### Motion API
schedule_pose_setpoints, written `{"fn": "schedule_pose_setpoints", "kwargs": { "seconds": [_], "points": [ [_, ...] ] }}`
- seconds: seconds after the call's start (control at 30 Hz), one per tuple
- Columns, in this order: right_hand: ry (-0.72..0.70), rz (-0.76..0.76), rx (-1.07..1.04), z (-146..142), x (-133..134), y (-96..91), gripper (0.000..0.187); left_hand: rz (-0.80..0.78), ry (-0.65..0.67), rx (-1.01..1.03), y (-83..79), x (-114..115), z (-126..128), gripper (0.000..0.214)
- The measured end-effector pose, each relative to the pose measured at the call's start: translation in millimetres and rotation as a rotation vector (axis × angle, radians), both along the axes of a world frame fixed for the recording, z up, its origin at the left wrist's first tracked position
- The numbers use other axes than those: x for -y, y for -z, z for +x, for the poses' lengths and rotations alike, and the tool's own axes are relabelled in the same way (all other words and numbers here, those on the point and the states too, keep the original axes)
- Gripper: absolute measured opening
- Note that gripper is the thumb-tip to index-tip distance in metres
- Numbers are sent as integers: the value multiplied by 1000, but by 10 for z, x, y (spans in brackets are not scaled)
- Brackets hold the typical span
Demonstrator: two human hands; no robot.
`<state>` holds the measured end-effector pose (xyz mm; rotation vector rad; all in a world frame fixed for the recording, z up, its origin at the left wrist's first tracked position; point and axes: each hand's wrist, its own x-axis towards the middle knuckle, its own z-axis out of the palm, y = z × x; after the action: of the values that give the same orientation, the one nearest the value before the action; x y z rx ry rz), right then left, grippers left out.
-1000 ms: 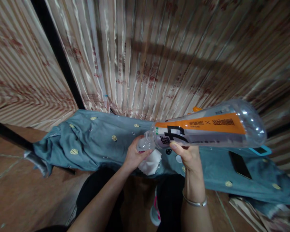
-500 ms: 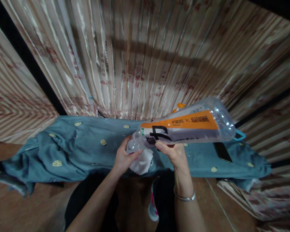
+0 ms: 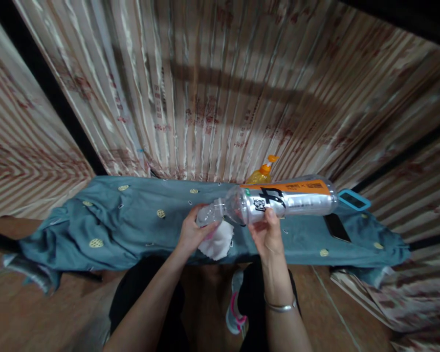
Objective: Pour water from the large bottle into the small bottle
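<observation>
My right hand (image 3: pixel 267 232) is wrapped round a large clear plastic bottle (image 3: pixel 291 198) with an orange and silver label. The bottle lies nearly level, its neck toward the left. My left hand (image 3: pixel 196 230) grips a small clear bottle (image 3: pixel 208 213), whose mouth meets the neck of the large one. Whether the two mouths touch or stand slightly apart, I cannot tell. Below the small bottle, a crumpled white cloth (image 3: pixel 218 243) lies near the front edge of the table.
A teal cloth with yellow pineapple prints (image 3: pixel 132 230) covers the narrow table. Behind the large bottle stands a yellow pump bottle (image 3: pixel 262 175) with an orange top. On the right lie a black phone (image 3: pixel 337 228) and a blue-framed object (image 3: pixel 355 200). Striped curtains (image 3: pixel 205 98) hang behind.
The large bottle's base has come down, so it is now closer to level. More of the pump bottle and the blue-framed object shows. Both hands keep their holds.
</observation>
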<state>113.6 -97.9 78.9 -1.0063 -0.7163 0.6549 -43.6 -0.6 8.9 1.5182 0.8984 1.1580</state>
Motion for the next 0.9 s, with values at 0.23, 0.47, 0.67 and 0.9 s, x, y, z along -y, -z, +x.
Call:
{"fn": "schedule_pose_setpoints", "kwargs": {
  "seconds": [0.23, 0.47, 0.67, 0.9],
  "points": [
    [-102, 46, -444, -11, 325, 50, 70, 13, -11, -6, -31, 24, 14, 55],
    [-270, -17, -1004, 1, 508, 248, 121, 16, 2, -7, -20, 13, 42, 55],
    [-431, 55, -1323, -38, 365, 211, 110, 11, 15, -6, -6, 11, 7, 57],
    [-496, 36, -1228, 26, -210, 302, 101, 4, 40, -9, -33, 24, -59, 66]
  ]
}}
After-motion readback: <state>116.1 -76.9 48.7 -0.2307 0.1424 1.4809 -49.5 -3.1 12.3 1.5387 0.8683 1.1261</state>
